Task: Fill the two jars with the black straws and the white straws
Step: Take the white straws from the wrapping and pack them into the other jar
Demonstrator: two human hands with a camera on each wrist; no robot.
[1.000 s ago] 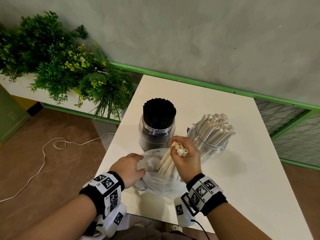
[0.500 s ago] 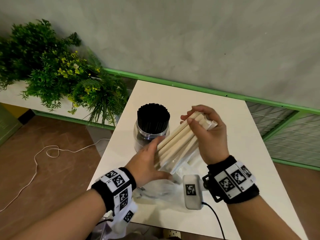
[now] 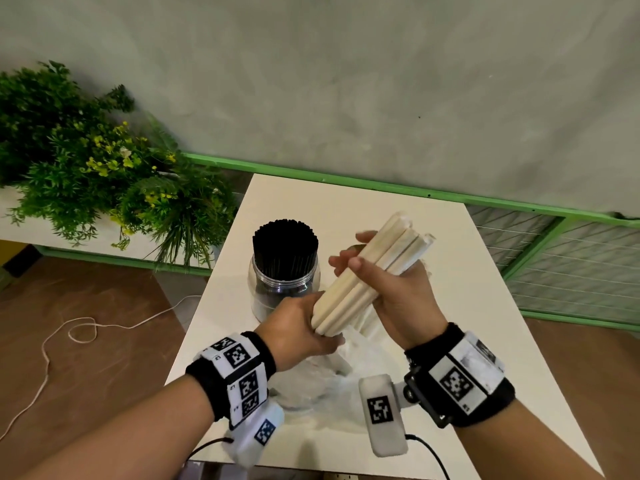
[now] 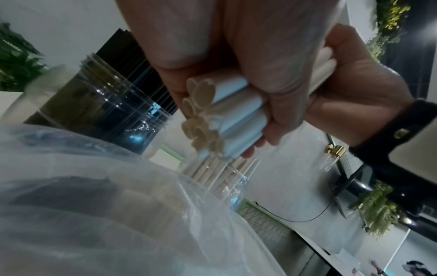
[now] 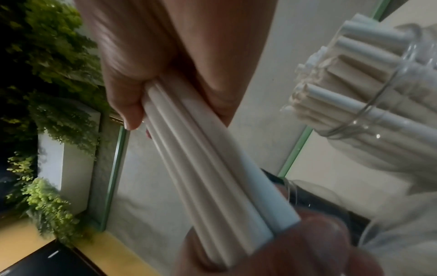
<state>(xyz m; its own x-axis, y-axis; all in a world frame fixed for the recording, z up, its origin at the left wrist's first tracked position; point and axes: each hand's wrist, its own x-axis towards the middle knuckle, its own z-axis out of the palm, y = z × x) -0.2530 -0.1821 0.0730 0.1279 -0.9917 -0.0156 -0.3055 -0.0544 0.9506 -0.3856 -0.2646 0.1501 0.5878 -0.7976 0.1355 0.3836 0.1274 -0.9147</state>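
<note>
My right hand grips a bundle of white straws around its middle and holds it slanted above the table. My left hand cups the bundle's lower end, fingers on either side of it; the cut ends show in the left wrist view. A clear jar packed with black straws stands just left of the bundle. The second jar, holding white straws, stands behind my right hand and is hidden in the head view.
A crumpled clear plastic bag lies on the white table under my hands. Leafy plants fill a ledge to the left. A white cord trails over the brown floor. A green rail runs behind the table.
My right hand lifted the white straws out of the plastic bag and raised them. My left hand left the bag's rim and took the bundle's lower end.
</note>
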